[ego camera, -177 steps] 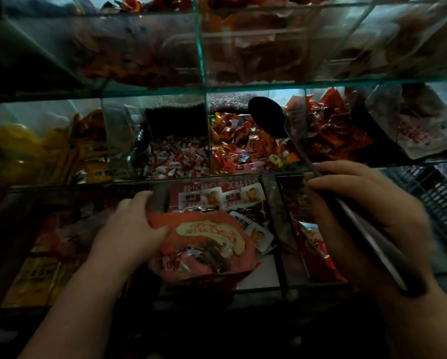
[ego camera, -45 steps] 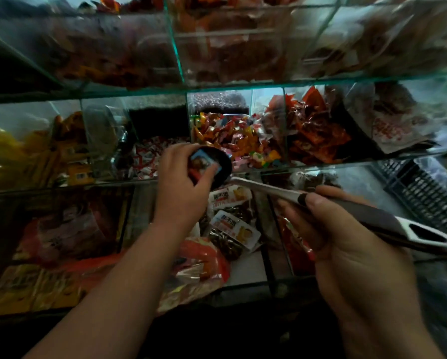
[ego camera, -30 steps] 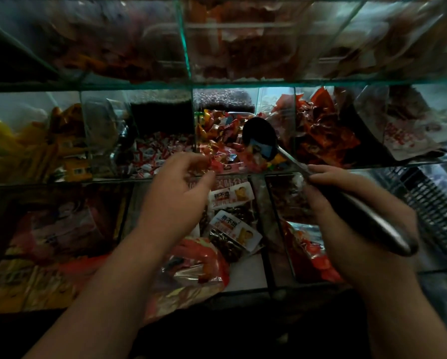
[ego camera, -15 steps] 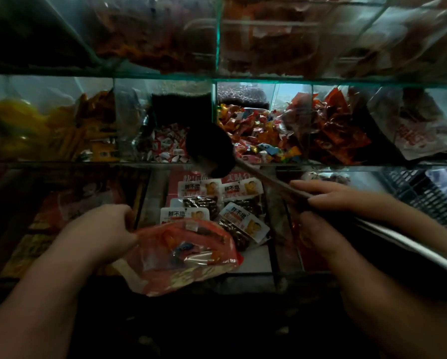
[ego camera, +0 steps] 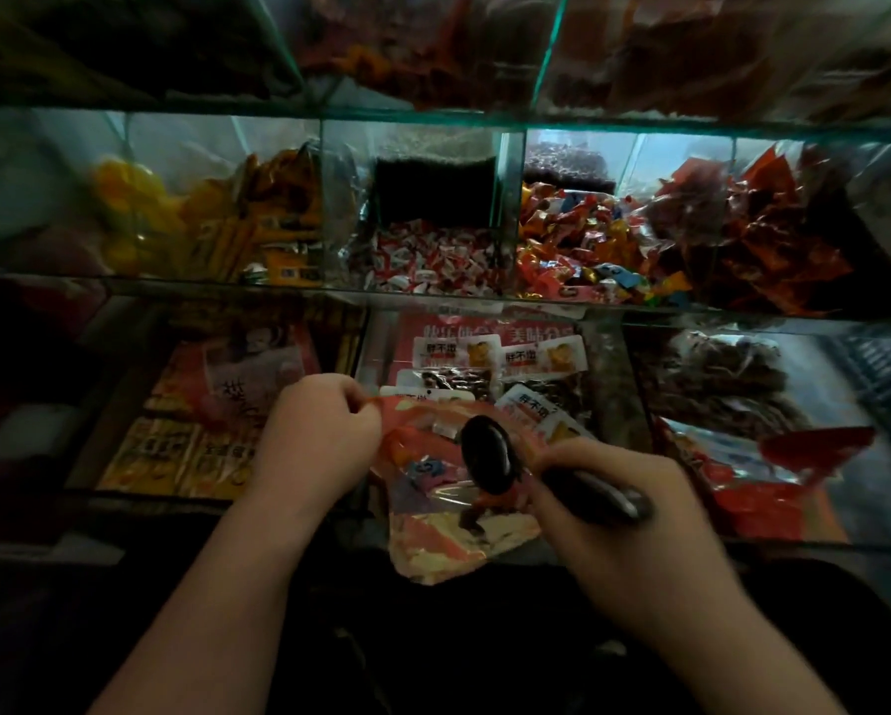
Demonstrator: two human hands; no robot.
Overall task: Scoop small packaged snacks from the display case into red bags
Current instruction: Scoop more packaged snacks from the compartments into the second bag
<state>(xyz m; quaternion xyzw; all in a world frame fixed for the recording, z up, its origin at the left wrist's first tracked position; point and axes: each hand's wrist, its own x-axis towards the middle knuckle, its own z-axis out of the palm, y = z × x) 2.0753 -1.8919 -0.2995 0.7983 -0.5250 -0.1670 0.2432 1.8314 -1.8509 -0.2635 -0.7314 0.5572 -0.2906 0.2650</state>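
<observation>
- Left hand [ego camera: 319,436]: fingers curled, pinching the upper left edge of the red bag [ego camera: 433,539] and holding it up in front of the lower tier of the display case [ego camera: 448,118].
- Red bag: long axis runs away from the person. The mouth is at the far end, near the left fingertips, and the bottom corner hangs nearest the camera. A clear panel shows small wrapped pieces inside, one of them blue.
- Right hand [ego camera: 624,503]: fist wrapped round the dark handle of the scoop [ego camera: 490,461], thumb side toward the bowl.
- Scoop: long axis lies roughly left to right, handle end low at the right. The bowl end points left and slightly away, over the bag's upper half. The bowl reads as a dark oval, and I cannot tell whether it carries anything.
- Middle tier, behind glass: mixed bright candies [ego camera: 577,250] right of centre. Red-and-white wrapped sweets [ego camera: 428,260] fill the next compartment to the left.
- Lower tier, just beyond the bag: flat labelled packets [ego camera: 484,353] with dark contents.
- Light is dim and the far edges are blurred.
</observation>
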